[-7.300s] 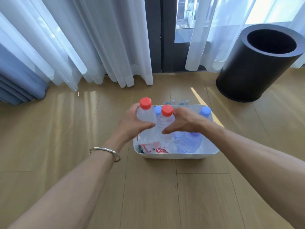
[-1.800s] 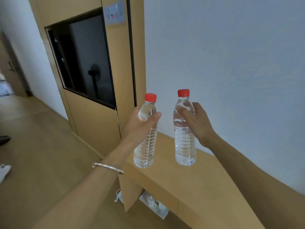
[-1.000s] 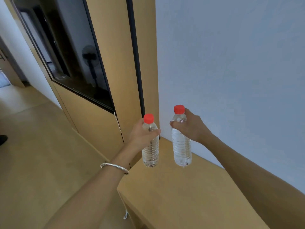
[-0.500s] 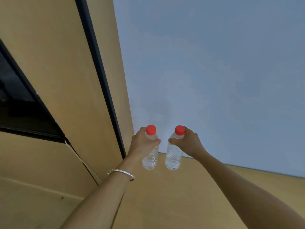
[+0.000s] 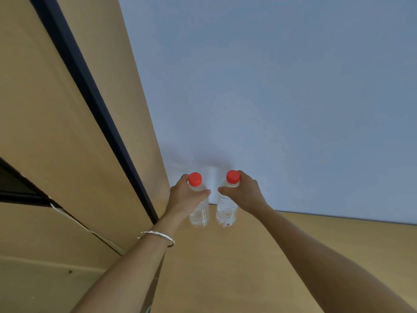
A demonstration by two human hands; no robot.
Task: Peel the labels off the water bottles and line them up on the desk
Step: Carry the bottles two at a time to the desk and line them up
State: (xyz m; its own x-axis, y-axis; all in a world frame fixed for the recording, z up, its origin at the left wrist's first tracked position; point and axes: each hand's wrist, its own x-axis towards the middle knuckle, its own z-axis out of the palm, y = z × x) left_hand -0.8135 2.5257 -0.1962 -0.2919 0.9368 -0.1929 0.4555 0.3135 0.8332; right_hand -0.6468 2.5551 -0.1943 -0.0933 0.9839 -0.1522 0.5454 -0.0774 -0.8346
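Two clear, label-free water bottles with red caps stand upright side by side at the back of the wooden desk [image 5: 237, 267], close to the wall. My left hand [image 5: 184, 197] grips the left bottle [image 5: 199, 214] around its upper part. My right hand [image 5: 244, 194] grips the right bottle [image 5: 226, 212] just below its cap. Both bottle bases look to be at the desk surface; I cannot tell whether they rest on it. A small gap separates the two bottles.
A pale blue-grey wall [image 5: 282, 98] rises straight behind the desk. A tall wooden cabinet panel [image 5: 56, 132] with a dark vertical strip [image 5: 101, 114] closes off the desk's left end. A silver bracelet [image 5: 156, 236] sits on my left wrist.
Both hands have moved the bottles forward and down toward the back of the desk near the wall, and the bottles now sit lower and a little further apart.
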